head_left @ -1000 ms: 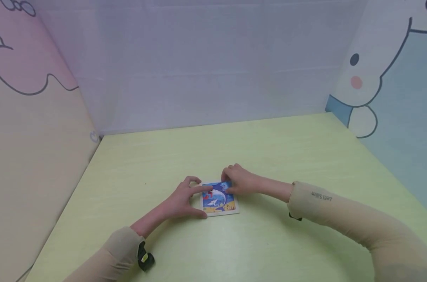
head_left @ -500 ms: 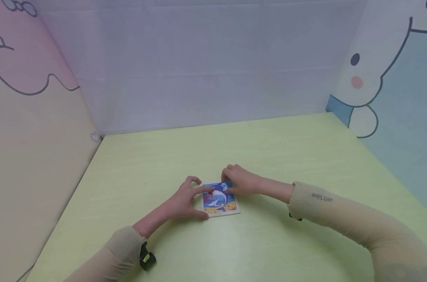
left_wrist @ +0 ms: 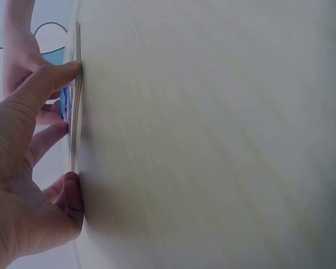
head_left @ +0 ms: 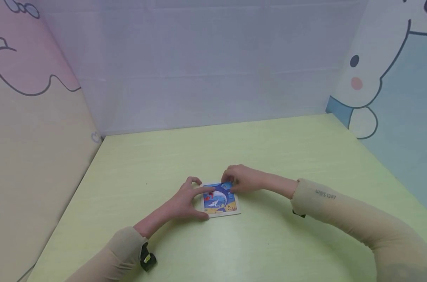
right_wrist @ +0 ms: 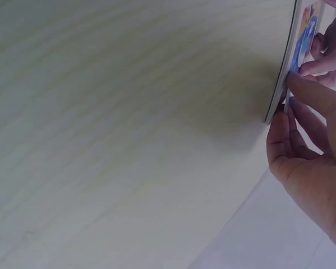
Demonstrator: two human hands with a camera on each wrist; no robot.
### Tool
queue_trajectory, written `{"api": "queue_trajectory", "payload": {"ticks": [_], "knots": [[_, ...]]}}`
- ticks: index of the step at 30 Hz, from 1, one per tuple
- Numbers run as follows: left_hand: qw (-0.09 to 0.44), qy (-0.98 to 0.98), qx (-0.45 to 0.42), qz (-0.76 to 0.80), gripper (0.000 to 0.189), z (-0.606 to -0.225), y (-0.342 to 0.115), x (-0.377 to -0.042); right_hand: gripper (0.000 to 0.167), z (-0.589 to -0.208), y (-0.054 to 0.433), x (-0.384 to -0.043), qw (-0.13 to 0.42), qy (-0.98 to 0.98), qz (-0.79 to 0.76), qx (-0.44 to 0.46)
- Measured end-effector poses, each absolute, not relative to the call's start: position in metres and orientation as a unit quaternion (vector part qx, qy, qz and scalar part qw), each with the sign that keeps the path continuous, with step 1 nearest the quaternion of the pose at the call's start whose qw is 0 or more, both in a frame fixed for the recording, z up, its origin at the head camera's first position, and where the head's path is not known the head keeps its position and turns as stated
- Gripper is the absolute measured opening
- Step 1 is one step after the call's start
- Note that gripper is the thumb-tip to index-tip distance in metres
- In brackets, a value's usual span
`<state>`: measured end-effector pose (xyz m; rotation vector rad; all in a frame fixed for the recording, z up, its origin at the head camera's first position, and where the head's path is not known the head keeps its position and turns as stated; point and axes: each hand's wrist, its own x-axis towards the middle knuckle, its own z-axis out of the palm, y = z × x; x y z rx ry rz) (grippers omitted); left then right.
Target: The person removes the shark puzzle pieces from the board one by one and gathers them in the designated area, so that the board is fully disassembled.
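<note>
A small square jigsaw puzzle (head_left: 218,203) with a dolphin picture and pale wooden border lies flat on the table. My left hand (head_left: 185,201) spans its left side, thumb at the near corner and curled fingers at the far one; the index finger rests on the picture. In the left wrist view, the board's thin edge (left_wrist: 75,112) shows between thumb and fingers. At the far right corner my right hand (head_left: 245,178) pinches a blue puzzle piece (head_left: 228,185) between thumb and fingers. In the right wrist view the piece stands slightly tilted off the board (right_wrist: 295,50), partly hidden by fingertips.
A pale green table (head_left: 164,156) extends around the puzzle. A plain whitish wall (head_left: 213,66) closes the back, and cartoon-printed panels stand at left and right. A black strap (head_left: 148,258) hangs at the left cuff.
My right hand and forearm have shifted slightly right, and a gap now shows between its thumb and fingers, with the corner piece more tilted. The left hand has stayed almost still.
</note>
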<state>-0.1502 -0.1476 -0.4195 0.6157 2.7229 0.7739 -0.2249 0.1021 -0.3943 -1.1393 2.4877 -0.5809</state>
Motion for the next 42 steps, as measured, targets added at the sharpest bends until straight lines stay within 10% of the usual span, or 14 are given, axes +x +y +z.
{"api": "queue_trajectory", "payload": {"ticks": [42], "knots": [[0.113,0.931,0.224,0.263,0.075,-0.423,-0.152,-0.146,0.033,-0.419,0.266,-0.283,0.081,0.916,-0.293,-0.261]]}}
